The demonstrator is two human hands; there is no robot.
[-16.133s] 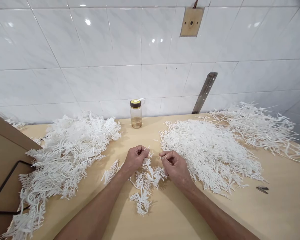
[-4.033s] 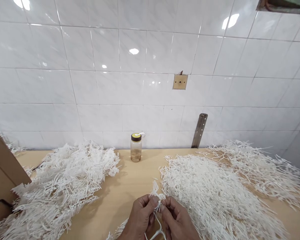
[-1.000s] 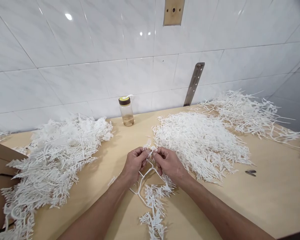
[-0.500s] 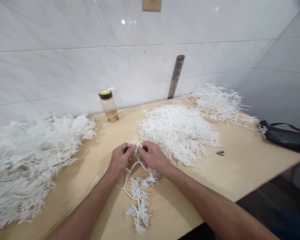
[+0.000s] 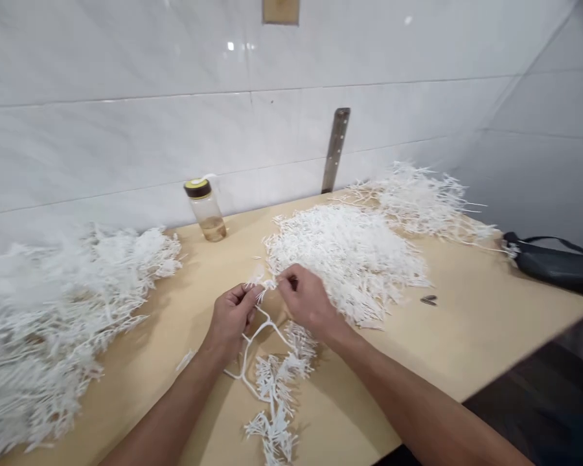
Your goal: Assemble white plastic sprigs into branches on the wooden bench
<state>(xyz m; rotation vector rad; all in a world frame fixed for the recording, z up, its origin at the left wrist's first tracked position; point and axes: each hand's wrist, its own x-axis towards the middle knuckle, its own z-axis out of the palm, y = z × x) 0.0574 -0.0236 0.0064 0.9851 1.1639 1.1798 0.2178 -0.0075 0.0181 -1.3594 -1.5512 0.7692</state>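
My left hand is closed in a pinch on the upper end of a white branching stem. White needle-like tufts cover the lower branches, which hang toward the table's front edge. Between my two hands a small white sprig sits at the top of the stem. The curled fingers of my right hand pinch at the sprig's right side, their tips partly hiding it.
Piles of loose white sprigs lie on the table: a large tufted heap at left, a dense pile right of centre, and bare-looking stems behind. A bottle, metal ruler, small dark pieces and black bag surround them.
My right hand has drawn slightly to the right, away from my left, widening the space between the fingertips. My left hand keeps its pinch on the stem. The view has shifted slightly.
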